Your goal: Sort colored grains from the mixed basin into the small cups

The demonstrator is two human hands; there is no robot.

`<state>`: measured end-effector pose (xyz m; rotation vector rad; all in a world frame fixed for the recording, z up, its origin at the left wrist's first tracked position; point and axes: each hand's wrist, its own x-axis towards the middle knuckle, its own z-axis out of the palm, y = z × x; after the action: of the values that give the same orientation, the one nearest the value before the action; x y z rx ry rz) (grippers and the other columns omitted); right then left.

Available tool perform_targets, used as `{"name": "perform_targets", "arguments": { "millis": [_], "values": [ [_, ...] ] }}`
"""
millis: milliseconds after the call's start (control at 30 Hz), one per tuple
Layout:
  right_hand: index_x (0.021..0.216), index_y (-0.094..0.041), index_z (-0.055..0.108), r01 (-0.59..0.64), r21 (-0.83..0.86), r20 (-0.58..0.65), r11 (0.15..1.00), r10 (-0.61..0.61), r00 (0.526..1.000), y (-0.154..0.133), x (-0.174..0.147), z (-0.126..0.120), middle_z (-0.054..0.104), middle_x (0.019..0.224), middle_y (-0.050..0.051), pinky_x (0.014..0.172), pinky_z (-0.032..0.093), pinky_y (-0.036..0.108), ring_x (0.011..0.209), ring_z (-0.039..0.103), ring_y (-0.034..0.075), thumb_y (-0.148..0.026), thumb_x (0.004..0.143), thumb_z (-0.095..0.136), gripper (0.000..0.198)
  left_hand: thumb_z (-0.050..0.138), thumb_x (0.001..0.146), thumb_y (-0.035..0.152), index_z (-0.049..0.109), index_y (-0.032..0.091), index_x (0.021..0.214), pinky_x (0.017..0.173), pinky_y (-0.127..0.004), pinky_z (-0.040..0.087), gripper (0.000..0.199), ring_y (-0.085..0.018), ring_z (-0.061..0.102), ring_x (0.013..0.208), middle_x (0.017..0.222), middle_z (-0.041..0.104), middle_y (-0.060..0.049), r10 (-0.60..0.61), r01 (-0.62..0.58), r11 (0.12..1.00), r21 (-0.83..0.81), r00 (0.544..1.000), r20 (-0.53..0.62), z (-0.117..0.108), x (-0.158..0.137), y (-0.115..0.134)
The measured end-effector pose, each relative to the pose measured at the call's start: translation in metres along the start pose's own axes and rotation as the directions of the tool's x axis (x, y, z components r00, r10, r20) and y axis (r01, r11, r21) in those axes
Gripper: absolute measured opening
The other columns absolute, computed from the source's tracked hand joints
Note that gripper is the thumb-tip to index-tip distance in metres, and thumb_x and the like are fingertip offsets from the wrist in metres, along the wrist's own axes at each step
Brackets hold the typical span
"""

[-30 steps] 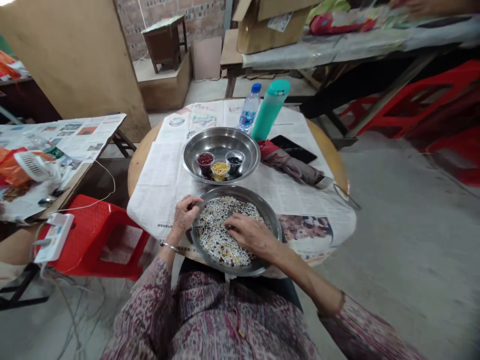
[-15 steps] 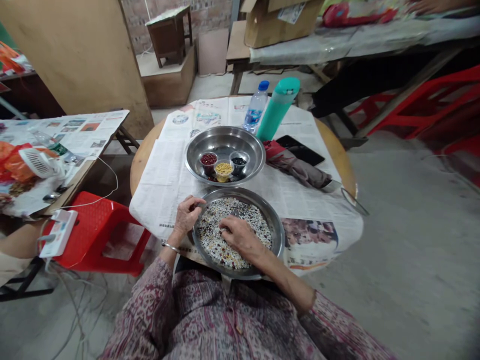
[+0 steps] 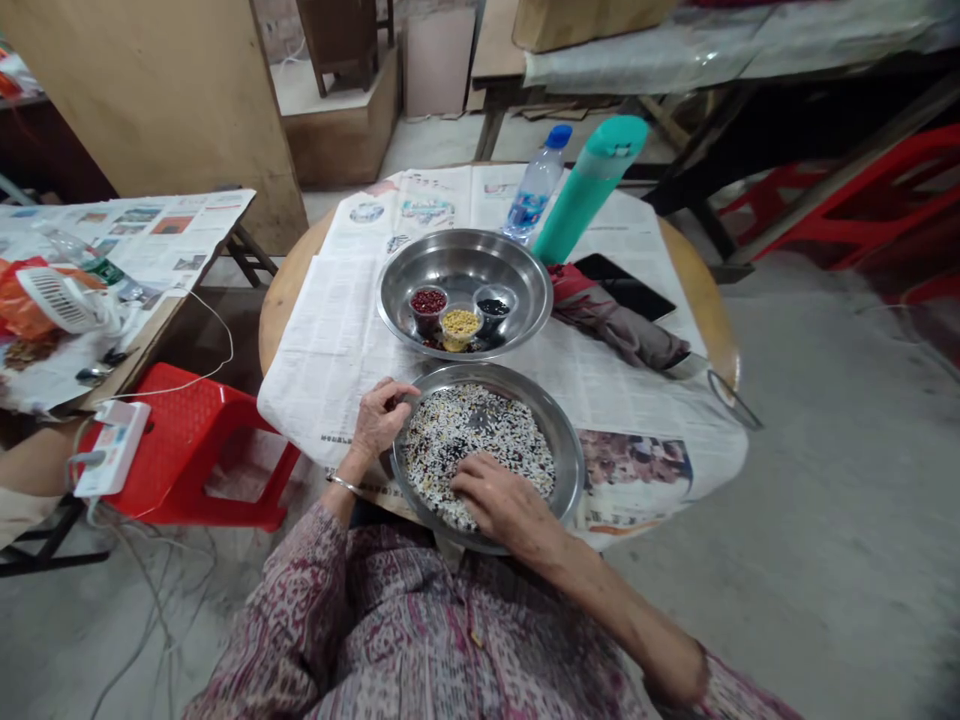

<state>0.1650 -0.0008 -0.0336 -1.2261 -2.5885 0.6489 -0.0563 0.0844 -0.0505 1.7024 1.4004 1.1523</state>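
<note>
On the newspaper-covered table stands a metal basin (image 3: 568,455), its bottom spread with white grains (image 3: 431,440) mixed with black, yellow and dark red ones. My right hand (image 3: 502,500) reaches into it from the near side, fingers bent down and tips among the grains; anything between them is hidden. At the basin's left rim is my left hand (image 3: 381,418), its fingers curled, with the index fingertip and thumb close to the edge. Behind it, a second metal basin (image 3: 465,250) holds three small clear cups: red beans (image 3: 428,303), yellow beans (image 3: 460,324) and black beans (image 3: 493,308).
A water bottle (image 3: 536,190), a teal bottle (image 3: 592,190), a folded umbrella (image 3: 615,325) and a dark phone or tablet (image 3: 626,288) lie or stand behind and right. Left are a red stool (image 3: 187,450), a power strip (image 3: 114,445) and a white fan (image 3: 64,298).
My right hand has shifted toward the near side of the grains, and a bare dark patch shows farther back. My left hand stays by the rim. The view has tilted slightly down.
</note>
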Motion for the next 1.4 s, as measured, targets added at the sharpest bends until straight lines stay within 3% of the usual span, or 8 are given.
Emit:
{"name": "perform_targets", "arguments": {
  "millis": [200,367,533,833,1033,1233,1300,1400],
  "values": [
    [0.107,-0.021,0.070,-0.243,-0.128,-0.269,0.962,0.202,0.942,0.024,0.001,-0.020,0.066,0.117,0.012,0.090,0.053,0.041,0.110,0.057,0.028,-0.014,0.094,0.049,0.026,0.054,0.070,0.002,0.075,0.017,0.086,0.063,-0.023,0.039,0.030,-0.011,0.045,0.063,0.069,0.048,0.002,0.006,-0.006,1.000,-0.019,1.000,-0.001,0.000,0.000,0.001],
    [0.127,-0.025,0.061,-0.166,-0.105,-0.190,0.981,0.144,0.971,-0.001,0.018,-0.010,0.058,0.134,0.012,0.090,0.053,0.042,0.120,0.052,0.030,-0.026,0.091,0.060,0.037,0.054,0.071,0.004,0.075,0.018,0.087,0.063,-0.024,0.039,0.030,-0.012,0.045,0.063,0.070,0.050,0.002,-0.012,0.012,1.000,-0.001,1.000,0.000,-0.001,0.000,0.003],
    [0.097,-0.020,0.066,-0.125,-0.089,-0.058,0.988,0.120,0.991,-0.005,0.033,0.004,0.065,0.104,0.011,0.087,0.052,0.034,0.103,0.058,0.024,-0.006,0.088,0.049,0.024,0.054,0.070,0.003,0.075,0.018,0.086,0.062,-0.023,0.038,0.031,-0.012,0.046,0.063,0.070,0.049,0.002,0.000,0.000,1.000,0.001,1.000,-0.002,-0.001,0.000,0.002],
    [0.086,-0.022,0.064,-0.172,0.006,-0.296,0.985,0.166,0.941,0.044,0.000,-0.017,0.068,0.090,0.006,0.086,0.052,0.035,0.089,0.064,0.021,-0.008,0.086,0.047,0.022,0.055,0.070,0.002,0.076,0.017,0.088,0.060,-0.023,0.036,0.031,-0.011,0.045,0.060,0.070,0.051,0.002,0.009,-0.009,1.000,-0.025,1.000,-0.003,-0.001,-0.002,0.000],
    [0.107,-0.022,0.069,-0.248,-0.099,-0.410,0.964,0.188,0.892,0.035,-0.025,-0.012,0.068,0.119,0.009,0.093,0.053,0.040,0.111,0.061,0.026,-0.013,0.089,0.050,0.028,0.054,0.071,0.001,0.075,0.017,0.090,0.061,-0.023,0.038,0.032,-0.011,0.046,0.062,0.072,0.052,0.002,0.022,-0.022,1.000,0.006,1.000,0.004,-0.001,-0.001,-0.005],
    [0.099,-0.019,0.068,-0.232,-0.065,-0.529,0.971,0.163,0.833,0.038,-0.037,0.001,0.074,0.094,0.007,0.084,0.053,0.037,0.088,0.067,0.022,-0.013,0.093,0.048,0.022,0.059,0.079,0.006,0.072,0.018,0.093,0.082,-0.031,0.049,0.022,-0.018,0.057,0.090,0.097,0.059,-0.005,0.211,-0.193,0.938,0.288,0.977,-0.031,-0.006,-0.003,0.010],
    [0.098,-0.019,0.068,-0.203,-0.039,-0.582,0.978,0.143,0.801,0.038,-0.037,0.006,0.074,0.092,0.006,0.084,0.053,0.037,0.086,0.067,0.022,-0.013,0.094,0.049,0.021,0.065,0.084,0.014,0.070,0.018,0.101,0.100,-0.042,0.047,0.017,-0.025,0.054,0.112,0.114,0.058,-0.010,0.328,-0.309,0.835,0.454,0.944,0.038,-0.008,-0.007,0.026],
    [0.099,-0.019,0.068,-0.198,0.039,-0.658,0.980,0.174,0.733,0.036,-0.033,0.011,0.074,0.091,0.006,0.082,0.055,0.036,0.087,0.067,0.021,-0.013,0.095,0.049,0.021,0.070,0.087,0.024,0.064,0.020,0.116,0.105,-0.047,0.046,0.031,-0.027,0.052,0.118,0.125,0.056,-0.011,0.308,-0.460,0.739,0.492,0.880,0.362,-0.003,-0.017,0.049]
  ]
}}
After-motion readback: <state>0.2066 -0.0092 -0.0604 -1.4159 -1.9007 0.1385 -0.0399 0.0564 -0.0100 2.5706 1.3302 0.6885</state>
